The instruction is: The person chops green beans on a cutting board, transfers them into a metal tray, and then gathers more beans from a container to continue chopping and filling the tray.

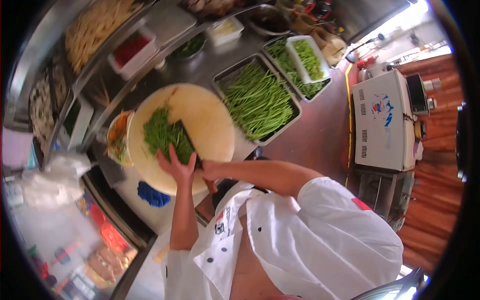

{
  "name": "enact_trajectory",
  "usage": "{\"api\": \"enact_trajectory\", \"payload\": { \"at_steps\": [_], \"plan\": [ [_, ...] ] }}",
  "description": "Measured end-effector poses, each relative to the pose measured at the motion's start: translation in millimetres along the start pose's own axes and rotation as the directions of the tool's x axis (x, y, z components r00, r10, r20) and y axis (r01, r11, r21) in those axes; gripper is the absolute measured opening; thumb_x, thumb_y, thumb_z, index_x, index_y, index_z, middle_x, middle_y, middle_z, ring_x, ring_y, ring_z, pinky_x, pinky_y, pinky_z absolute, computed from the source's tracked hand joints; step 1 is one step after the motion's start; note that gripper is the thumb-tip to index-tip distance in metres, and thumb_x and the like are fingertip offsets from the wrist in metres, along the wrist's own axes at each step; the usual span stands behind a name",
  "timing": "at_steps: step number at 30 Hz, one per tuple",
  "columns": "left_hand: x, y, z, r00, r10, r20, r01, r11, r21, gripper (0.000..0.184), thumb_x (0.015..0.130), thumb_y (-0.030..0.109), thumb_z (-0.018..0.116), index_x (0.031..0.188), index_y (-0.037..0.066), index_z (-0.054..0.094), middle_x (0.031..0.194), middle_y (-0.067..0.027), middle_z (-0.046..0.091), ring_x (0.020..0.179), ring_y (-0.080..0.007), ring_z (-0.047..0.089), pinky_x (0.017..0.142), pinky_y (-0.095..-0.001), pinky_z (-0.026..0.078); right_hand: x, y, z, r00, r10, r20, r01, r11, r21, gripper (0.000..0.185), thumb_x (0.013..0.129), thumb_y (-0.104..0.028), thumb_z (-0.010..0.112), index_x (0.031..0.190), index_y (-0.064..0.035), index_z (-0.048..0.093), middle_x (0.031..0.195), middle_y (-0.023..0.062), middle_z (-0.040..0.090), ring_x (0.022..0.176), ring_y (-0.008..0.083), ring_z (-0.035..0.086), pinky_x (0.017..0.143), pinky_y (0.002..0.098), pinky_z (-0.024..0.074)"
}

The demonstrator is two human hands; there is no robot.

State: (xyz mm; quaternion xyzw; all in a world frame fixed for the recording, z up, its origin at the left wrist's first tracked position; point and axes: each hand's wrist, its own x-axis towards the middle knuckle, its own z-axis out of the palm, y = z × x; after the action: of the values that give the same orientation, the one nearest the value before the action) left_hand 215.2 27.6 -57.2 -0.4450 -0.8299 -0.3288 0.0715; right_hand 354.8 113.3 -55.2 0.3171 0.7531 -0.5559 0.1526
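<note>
On a round, pale cutting board lies a pile of chopped green leafy vegetable. My left hand rests against the near side of this pile, fingers spread. Close beside it, my right hand is closed around the handle of a kitchen knife. The dark blade of the knife runs along the right side of the greens. My fingers and the greens hide part of the knife. To the right of the board, a metal tray holds long green stems.
A second tray with a white tub of cut greens stands farther back. Left of the board are a container of shredded vegetables and a blue cloth. A shelf with food containers borders the far left. A white appliance stands right.
</note>
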Motion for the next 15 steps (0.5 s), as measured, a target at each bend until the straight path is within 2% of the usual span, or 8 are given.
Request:
{"api": "enact_trajectory", "payload": {
  "at_steps": [1,2,4,6,10,11,12,15],
  "plan": [
    [0.4,2.2,-9.6,0.999,-0.012,0.033,0.01,0.996,0.083,0.093,0.077,0.062,0.082,0.148,0.01,0.053,0.156,-0.0366,0.034,0.142,-0.0566,0.031,0.112,-0.0676,0.027,20.1,15.9,18.3,0.997,0.075,0.011,-0.073,0.992,-0.106,0.055,0.092,-0.048,0.062,0.087,0.005,0.074,0.081,0.0287,0.071,0.08,0.043,0.073,0.071,0.0501,0.0578],
    [2.7,5.9,-20.8,0.999,0.034,-0.004,-0.033,0.996,0.082,0.089,0.079,0.061,0.08,0.148,0.011,0.054,0.156,-0.0361,0.034,0.143,-0.0555,0.032,0.112,-0.067,0.028,7.5,4.3,6.9,0.999,-0.037,0.005,0.037,0.964,-0.263,0.053,0.096,-0.046,0.058,0.085,0.0032,0.074,0.08,0.0276,0.072,0.082,0.0436,0.073,0.072,0.0517,0.0574],
    [8.4,20.4,-47.6,0.997,0.071,-0.032,-0.068,0.994,0.087,0.075,0.087,0.048,0.079,0.147,0.009,0.054,0.151,-0.0329,0.038,0.14,-0.0529,0.035,0.114,-0.0648,0.029,-21.9,-15.3,-18.4,0.997,0.023,0.074,-0.003,0.965,-0.261,0.048,0.101,-0.041,0.053,0.105,0.0038,0.071,0.094,0.0252,0.074,0.091,0.0445,0.072,0.081,0.0534,0.0553],
    [6.5,32.4,-65.4,0.999,0.038,-0.036,-0.034,0.993,0.112,0.066,0.09,0.036,0.077,0.144,0.006,0.053,0.148,-0.0303,0.04,0.139,-0.0503,0.036,0.113,-0.0622,0.031,-51.2,-16.7,-48.8,0.962,-0.149,0.23,0.233,0.888,-0.397,0.048,0.102,-0.042,0.053,0.111,0.003,0.066,0.1,0.0258,0.073,0.099,0.0438,0.071,0.086,0.0524,0.0543],
    [6.7,83.4,-83.0,0.995,0.089,-0.038,-0.083,0.986,0.145,0.052,0.093,0.018,0.069,0.14,0.002,0.053,0.143,-0.0279,0.043,0.136,-0.0469,0.04,0.114,-0.0584,0.032,-119.5,37.9,-94.7,0.986,-0.124,0.108,0.138,0.981,-0.137,0.041,0.101,-0.043,0.054,0.106,-0.0043,0.065,0.098,0.0247,0.071,0.093,0.048,0.068,0.084,0.055,0.053],
    [8.8,99.0,-76.1,0.994,0.096,-0.051,-0.088,0.986,0.139,0.05,0.093,0.015,0.068,0.139,0.001,0.052,0.141,-0.0274,0.044,0.135,-0.0466,0.041,0.113,-0.0574,0.033,-113.1,92.5,-96.7,0.777,-0.617,0.128,0.607,0.679,-0.413,0.04,0.102,-0.044,0.054,0.104,-0.005,0.064,0.097,0.023,0.07,0.093,0.0471,0.067,0.083,0.0545,0.053],
    [12.3,121.6,-68.7,0.986,0.156,-0.059,-0.149,0.982,0.116,0.044,0.093,0.009,0.065,0.133,-0.001,0.052,0.135,-0.0251,0.049,0.127,-0.0437,0.047,0.107,-0.0548,0.039,-133.5,124.5,-107.6,0.833,-0.551,-0.044,0.536,0.824,-0.182,0.04,0.103,-0.043,0.053,0.1,-0.0042,0.063,0.098,0.0223,0.07,0.094,0.0453,0.067,0.084,0.0545,0.053],
    [15.0,193.8,-26.5,0.992,0.064,0.106,-0.055,0.995,-0.083,0.037,0.091,0.006,0.066,0.126,-0.001,0.055,0.12,-0.021,0.058,0.11,-0.0386,0.056,0.095,-0.0509,0.045,-214.1,210.3,-162.9,0.912,-0.378,-0.157,0.348,0.918,-0.19,0.041,0.103,-0.043,0.053,0.107,-0.0036,0.065,0.103,0.0224,0.071,0.099,0.0438,0.067,0.087,0.0536,0.0532]
  ]
}}
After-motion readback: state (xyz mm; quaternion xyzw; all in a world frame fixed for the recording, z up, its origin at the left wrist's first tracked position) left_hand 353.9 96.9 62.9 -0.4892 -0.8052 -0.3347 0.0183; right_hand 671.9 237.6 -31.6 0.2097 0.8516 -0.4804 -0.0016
